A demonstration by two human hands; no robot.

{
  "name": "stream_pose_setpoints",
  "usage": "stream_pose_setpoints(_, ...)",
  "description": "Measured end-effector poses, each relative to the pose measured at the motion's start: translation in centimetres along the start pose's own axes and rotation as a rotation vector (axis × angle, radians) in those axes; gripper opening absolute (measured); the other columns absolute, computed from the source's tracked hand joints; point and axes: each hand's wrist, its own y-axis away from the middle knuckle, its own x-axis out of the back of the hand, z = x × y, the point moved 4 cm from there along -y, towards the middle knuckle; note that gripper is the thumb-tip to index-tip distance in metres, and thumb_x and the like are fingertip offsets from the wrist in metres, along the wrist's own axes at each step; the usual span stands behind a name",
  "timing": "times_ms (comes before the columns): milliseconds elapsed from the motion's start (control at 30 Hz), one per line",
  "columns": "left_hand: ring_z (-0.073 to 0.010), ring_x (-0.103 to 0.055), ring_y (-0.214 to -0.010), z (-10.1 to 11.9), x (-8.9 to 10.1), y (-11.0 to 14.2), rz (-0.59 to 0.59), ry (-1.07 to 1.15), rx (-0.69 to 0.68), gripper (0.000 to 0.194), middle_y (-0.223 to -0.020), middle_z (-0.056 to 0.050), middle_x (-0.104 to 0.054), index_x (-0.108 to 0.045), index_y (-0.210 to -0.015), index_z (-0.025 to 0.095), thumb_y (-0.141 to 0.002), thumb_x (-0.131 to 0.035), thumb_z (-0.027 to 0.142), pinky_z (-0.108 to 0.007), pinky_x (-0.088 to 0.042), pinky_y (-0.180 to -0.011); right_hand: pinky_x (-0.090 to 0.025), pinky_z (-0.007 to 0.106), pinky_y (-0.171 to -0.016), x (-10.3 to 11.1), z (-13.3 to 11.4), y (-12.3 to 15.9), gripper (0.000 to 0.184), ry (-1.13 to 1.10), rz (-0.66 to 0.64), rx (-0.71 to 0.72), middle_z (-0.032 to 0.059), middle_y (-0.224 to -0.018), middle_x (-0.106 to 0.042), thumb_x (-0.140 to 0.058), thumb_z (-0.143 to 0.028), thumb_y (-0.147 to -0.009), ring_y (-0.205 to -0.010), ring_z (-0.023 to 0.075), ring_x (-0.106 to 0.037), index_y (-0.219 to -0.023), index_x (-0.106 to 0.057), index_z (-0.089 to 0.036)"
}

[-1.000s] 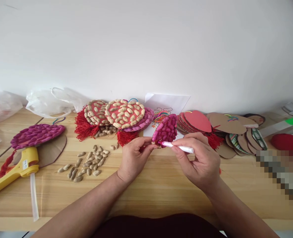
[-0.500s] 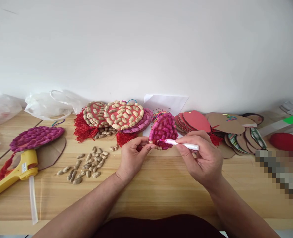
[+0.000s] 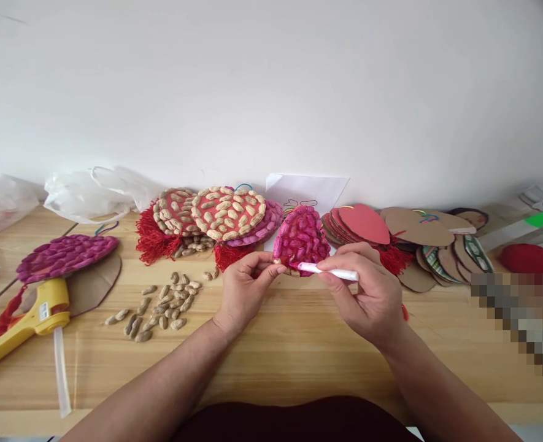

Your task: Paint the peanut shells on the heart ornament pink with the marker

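Observation:
My left hand [image 3: 248, 285] pinches the lower left edge of a peanut-covered disc [image 3: 299, 236], which is tilted up facing me. Most peanuts on it are coloured magenta; a few along the bottom edge are plain tan. In my right hand [image 3: 367, 288] is a white marker [image 3: 338, 272], gripped like a pen. Its pink tip rests at the disc's lower part, among the peanuts. Behind the disc stands a white sheet [image 3: 317, 190], partly hidden.
Loose peanuts [image 3: 174, 301] lie left of my hands. Further left are a yellow glue gun [image 3: 53, 301] and a purple peanut disc [image 3: 69, 255]. Peanut discs with red tassels [image 3: 229, 212] lean at the back. Cardboard pieces [image 3: 418, 230] and red cut-outs [image 3: 365, 224] lie right.
My right hand has shifted slightly left and toward me with the marker, its tip now lower on the disc. My left hand keeps its pinch on the disc, almost unmoved.

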Motion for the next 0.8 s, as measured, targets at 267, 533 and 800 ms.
stream_pose_setpoints(267, -0.0172, -0.074, -0.075, 0.4, -0.1, 0.5, -0.015, -0.144, -0.128, 0.022, -0.088, -0.006, -0.081, -0.078, -0.093, 0.016, -0.081, -0.081, 0.034, -0.024, -0.057, -0.069, -0.05, 0.036, -0.08, -0.2, -0.8, 0.0, 0.019, 0.042, 0.052, 0.059, 0.0008, -0.085, -0.075, -0.073, -0.013, -0.085, -0.087, 0.019, -0.063, -0.101, -0.069, -0.022)
stream_pose_setpoints(533, -0.0169, -0.073, -0.072, 0.6, -0.1, 0.5, 0.014, -0.236, -0.165, 0.016, -0.086, -0.005, -0.08, -0.078, -0.093, 0.017, -0.084, -0.079, 0.031, -0.024, -0.056, -0.068, -0.05, 0.038, -0.08, -1.3, -2.2, 0.1, 0.02, 0.154, 0.02, 0.162, 0.0011, -0.081, -0.074, -0.072, -0.012, -0.085, -0.083, 0.0199, -0.064, -0.102, -0.066, -0.021)
stream_pose_setpoints(800, -0.0181, -0.073, -0.074, 0.4, 0.0, 0.6, 0.019, -0.229, -0.149, 0.019, -0.088, -0.006, -0.08, -0.079, -0.093, 0.017, -0.082, -0.079, 0.033, -0.026, -0.057, -0.069, -0.05, 0.037, -0.079, -1.3, -2.5, 0.2, 0.019, 0.133, 0.007, 0.149, 0.0015, -0.08, -0.073, -0.071, -0.011, -0.085, -0.083, 0.0196, -0.063, -0.101, -0.066, -0.021)
